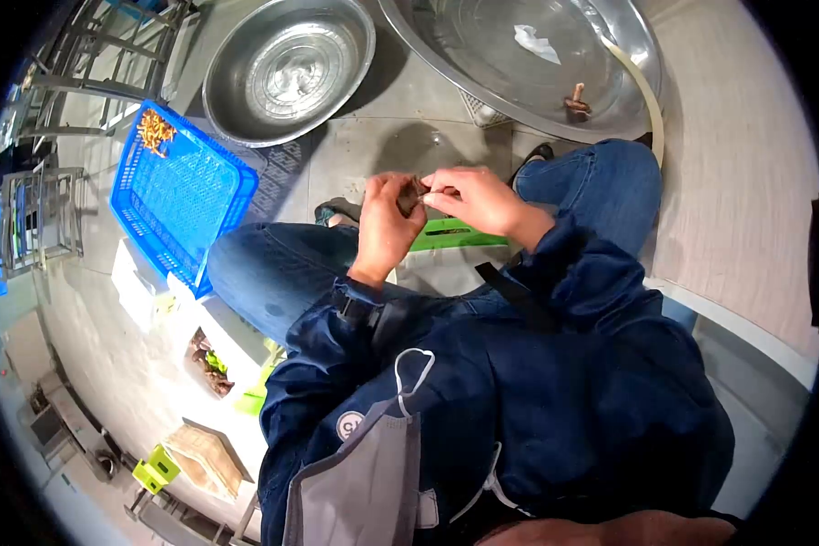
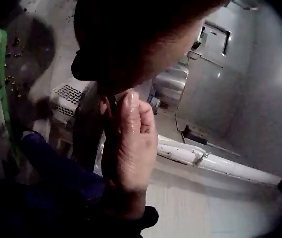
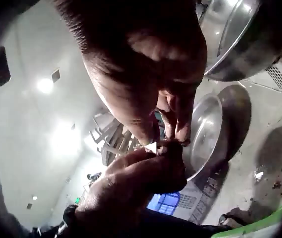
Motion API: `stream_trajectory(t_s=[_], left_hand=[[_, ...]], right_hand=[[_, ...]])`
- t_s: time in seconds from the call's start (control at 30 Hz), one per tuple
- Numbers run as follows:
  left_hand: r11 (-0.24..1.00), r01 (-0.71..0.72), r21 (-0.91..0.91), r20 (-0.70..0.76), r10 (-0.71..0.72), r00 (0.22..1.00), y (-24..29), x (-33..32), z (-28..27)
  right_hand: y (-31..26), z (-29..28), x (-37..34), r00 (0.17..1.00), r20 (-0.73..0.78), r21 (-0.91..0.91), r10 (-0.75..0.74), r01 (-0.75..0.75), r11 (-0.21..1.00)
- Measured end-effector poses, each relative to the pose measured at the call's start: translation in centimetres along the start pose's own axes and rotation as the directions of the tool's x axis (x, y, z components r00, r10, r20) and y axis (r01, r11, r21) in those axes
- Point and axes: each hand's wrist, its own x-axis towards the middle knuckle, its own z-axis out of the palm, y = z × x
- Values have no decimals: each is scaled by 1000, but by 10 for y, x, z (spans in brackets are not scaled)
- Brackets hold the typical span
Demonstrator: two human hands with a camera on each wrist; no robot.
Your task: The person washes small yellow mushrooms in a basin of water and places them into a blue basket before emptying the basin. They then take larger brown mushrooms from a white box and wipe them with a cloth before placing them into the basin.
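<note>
Between the two hands, above the gap between the knees, is a small brown item (image 1: 411, 197). My left hand (image 1: 387, 227) curls its fingers and thumb round it. My right hand (image 1: 482, 202) meets it from the other side, thumb and fingertips pinched at its edge, where a small pale spot shows. In the right wrist view the fingertips of my right hand (image 3: 151, 74) touch the item close to my left hand (image 3: 126, 183). The left wrist view shows both hands close together, the item mostly hidden in shadow.
A metal basin (image 1: 291, 73) stands ahead; a larger one (image 1: 519, 114) at right holds a brown piece (image 1: 577, 102), white scrap (image 1: 537, 44) and hose (image 1: 642, 82). A blue basket (image 1: 177, 205) with orange pieces is left. A green-rimmed container (image 1: 455, 238) sits below the hands.
</note>
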Motion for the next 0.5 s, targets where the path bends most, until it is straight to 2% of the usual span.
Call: stream_trajectory(t_s=[0.03, 0.13, 0.17, 0.23, 0.27, 0.3, 0.4, 0.43, 0.5], left_hand=[[1000, 5, 6, 9, -5, 1000, 1, -1, 0], [999, -29, 29, 15, 28, 999, -2, -2, 0], [997, -51, 51, 4, 51, 999, 1, -1, -1], [988, -118, 99, 3, 118, 993, -2, 1, 0], [990, -109, 94, 13, 108, 994, -1, 2, 1], [991, -97, 90, 25, 95, 995, -1, 1, 1], [986, -119, 121, 20, 118, 993, 2, 3, -1], [981, -134, 138, 17, 133, 991, 1, 5, 0], [986, -124, 113, 41, 120, 992, -1, 6, 0]], right_hand=[[0, 1, -2, 995, 11, -19, 94, -94, 995], [-9, -15, 5, 968, 96, 67, 230, -237, 969], [-6, -13, 6, 974, 76, 95, 213, -219, 971], [1, -2, 3, 983, 23, 40, 180, -181, 983], [3, 0, 3, 987, -3, 11, 161, -161, 987], [2, -3, 3, 978, 22, -6, 205, -205, 979], [4, -4, 6, 984, 23, 172, 175, -176, 969], [0, -2, 6, 987, -19, 124, 157, -154, 980], [-6, -10, 9, 980, 10, 72, 199, -199, 977]])
